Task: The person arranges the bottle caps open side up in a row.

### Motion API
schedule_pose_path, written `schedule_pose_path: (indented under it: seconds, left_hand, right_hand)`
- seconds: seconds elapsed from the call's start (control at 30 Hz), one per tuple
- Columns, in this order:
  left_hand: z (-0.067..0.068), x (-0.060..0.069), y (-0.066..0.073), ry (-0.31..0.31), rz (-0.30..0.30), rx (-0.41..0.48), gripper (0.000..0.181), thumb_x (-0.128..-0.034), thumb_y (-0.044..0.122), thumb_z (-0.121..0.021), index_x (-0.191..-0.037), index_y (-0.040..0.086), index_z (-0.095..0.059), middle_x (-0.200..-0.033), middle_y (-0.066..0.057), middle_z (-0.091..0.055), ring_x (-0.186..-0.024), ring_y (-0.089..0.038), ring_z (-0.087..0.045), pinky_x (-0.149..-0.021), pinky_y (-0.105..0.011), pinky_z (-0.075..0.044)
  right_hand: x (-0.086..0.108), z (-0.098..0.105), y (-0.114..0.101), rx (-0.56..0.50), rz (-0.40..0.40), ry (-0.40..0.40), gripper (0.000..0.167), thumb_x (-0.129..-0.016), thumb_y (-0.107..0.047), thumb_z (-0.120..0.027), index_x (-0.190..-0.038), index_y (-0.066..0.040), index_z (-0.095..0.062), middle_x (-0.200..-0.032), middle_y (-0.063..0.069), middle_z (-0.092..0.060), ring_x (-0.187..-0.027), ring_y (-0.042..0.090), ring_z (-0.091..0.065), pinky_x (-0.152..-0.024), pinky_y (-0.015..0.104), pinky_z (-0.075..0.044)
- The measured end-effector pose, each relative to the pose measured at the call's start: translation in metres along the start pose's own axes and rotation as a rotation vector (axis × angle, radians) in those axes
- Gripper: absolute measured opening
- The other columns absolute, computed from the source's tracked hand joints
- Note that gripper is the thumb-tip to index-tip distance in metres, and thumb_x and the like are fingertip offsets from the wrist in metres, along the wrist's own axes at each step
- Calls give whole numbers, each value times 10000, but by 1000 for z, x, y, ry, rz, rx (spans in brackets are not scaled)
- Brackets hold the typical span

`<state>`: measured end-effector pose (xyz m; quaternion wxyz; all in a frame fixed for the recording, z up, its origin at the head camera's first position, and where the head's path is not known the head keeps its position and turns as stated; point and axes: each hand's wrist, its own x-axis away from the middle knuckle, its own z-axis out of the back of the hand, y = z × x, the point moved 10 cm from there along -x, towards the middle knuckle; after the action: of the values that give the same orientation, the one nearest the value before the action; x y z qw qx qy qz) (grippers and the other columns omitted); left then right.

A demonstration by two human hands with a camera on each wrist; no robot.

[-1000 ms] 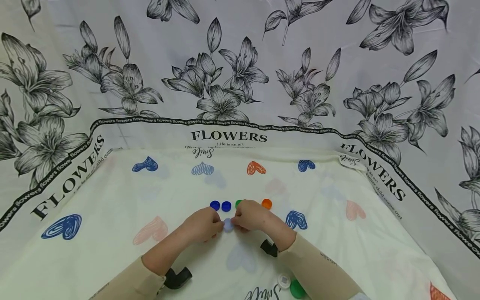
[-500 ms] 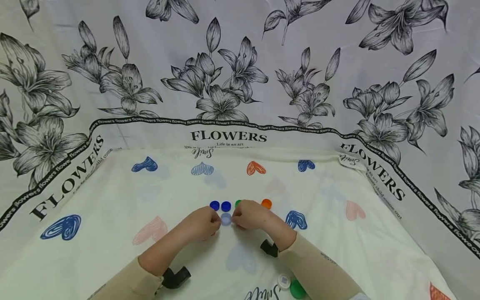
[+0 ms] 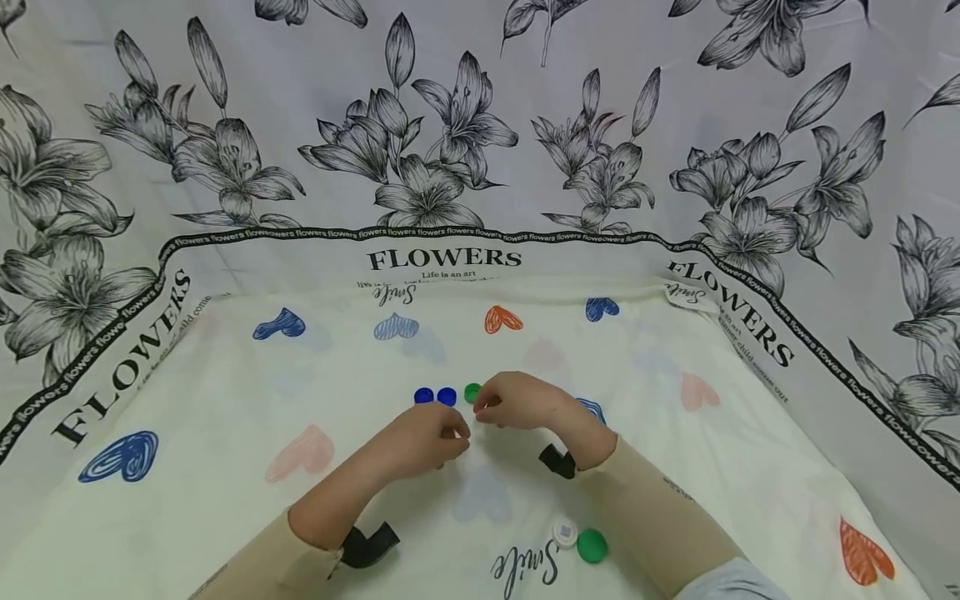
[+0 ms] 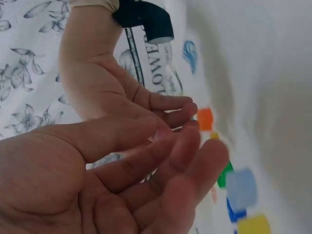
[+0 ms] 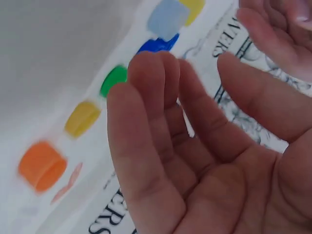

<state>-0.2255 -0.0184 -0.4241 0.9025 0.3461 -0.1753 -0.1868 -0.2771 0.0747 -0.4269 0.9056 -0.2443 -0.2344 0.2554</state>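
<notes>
Both hands hover over the cloth with nothing in their fingers. The left hand (image 3: 420, 437) has its fingers loosely bent and apart, facing the right hand (image 3: 521, 400), whose fingers are also relaxed. Just beyond them stand two dark blue bottle caps (image 3: 435, 396) and a green cap (image 3: 472, 392). Both wrist views show a light blue cap (image 4: 242, 189) close to the blue ones, and a yellow cap (image 5: 195, 9) beside it. Farther along the row come another yellow cap (image 5: 83, 118) and an orange cap (image 5: 42, 166). In the head view the hands hide these last ones.
A white cap (image 3: 565, 532) and a larger green cap (image 3: 592, 546) lie near the right forearm. Black wrist mounts (image 3: 369, 546) stick out below both wrists. The heart-printed cloth (image 3: 637, 483) covers the table, with a flower-printed curtain (image 3: 337, 217) behind.
First the light blue cap slid forward between the fingertips, toward the blue caps. Afterwards both hands came off it and lifted, fingers loosening. The head view also shifted slightly.
</notes>
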Motion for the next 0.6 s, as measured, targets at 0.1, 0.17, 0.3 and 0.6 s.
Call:
schedule_pose_path:
  seconds: [0.1, 0.17, 0.3, 0.6]
  left_hand:
    - [-15, -9, 22, -60, -84, -9, 156, -944, 130, -733, -1081, 55, -749, -885, 37, -689, -783, -140, -631, -700, -310, -539]
    - [-28, -13, 34, -95, -113, -11, 134, -927, 130, -755, -1051, 82, -757, -886, 72, -679, -809, -125, -608, -733, -285, -532]
    - [-57, -16, 43, -155, -100, 36, 106, -883, 129, -795, -977, 126, -745, -794, 81, -640, -742, -115, -577, -689, -248, -500]
    - [-112, -18, 51, -215, -131, 144, 251, -805, 165, -879, -835, 162, -630, -673, 45, -548, -622, -72, -484, -584, -210, -374]
  right_hand:
    - [15, 3, 9, 67, 7, -26, 23, -957, -147, -734, -978, -150, -742, -844, -60, -651, -769, 130, -598, -723, 317, -508]
    - [25, 0, 14, 114, 5, -65, 75, -917, -118, -774, -911, -177, -728, -812, -68, -638, -764, 127, -580, -715, 316, -493]
    - [49, -15, 27, 119, -78, -152, 167, -847, -93, -837, -829, -198, -708, -764, -50, -630, -734, 126, -562, -682, 304, -478]
    - [78, -38, 35, 205, -167, -285, 175, -774, -64, -856, -689, -157, -734, -587, -36, -591, -531, 113, -500, -506, 239, -388]
